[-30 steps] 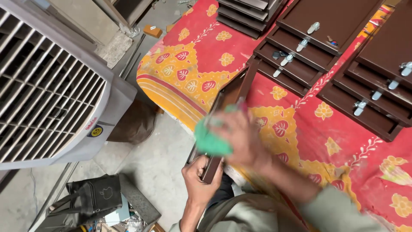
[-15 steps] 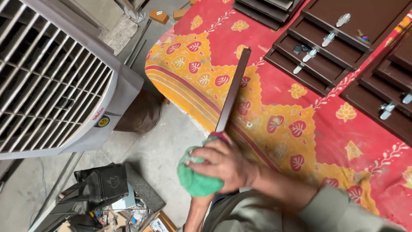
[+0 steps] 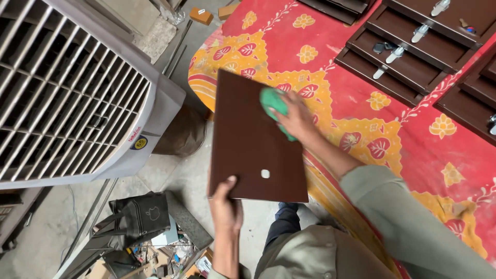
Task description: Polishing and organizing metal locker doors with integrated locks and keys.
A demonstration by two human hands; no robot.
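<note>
My left hand (image 3: 226, 206) grips the near edge of a dark brown flat panel (image 3: 248, 150) with a small round hole near its lower right. The panel's broad face is turned up toward me, and its far end reaches over the edge of a table covered in a red and yellow patterned cloth (image 3: 361, 119). My right hand (image 3: 294, 116) presses a green cloth (image 3: 274, 103) against the panel's upper right part.
Several dark brown panelled doors with metal handles (image 3: 408, 51) lie on the patterned cloth at the upper right. A large grey air cooler (image 3: 67, 98) stands at the left. A black bag (image 3: 139, 217) and loose clutter sit on the concrete floor below.
The panel was held edge-on toward me; now its broad face is turned up. My right hand with the green cloth moved from the near end up onto the face.
</note>
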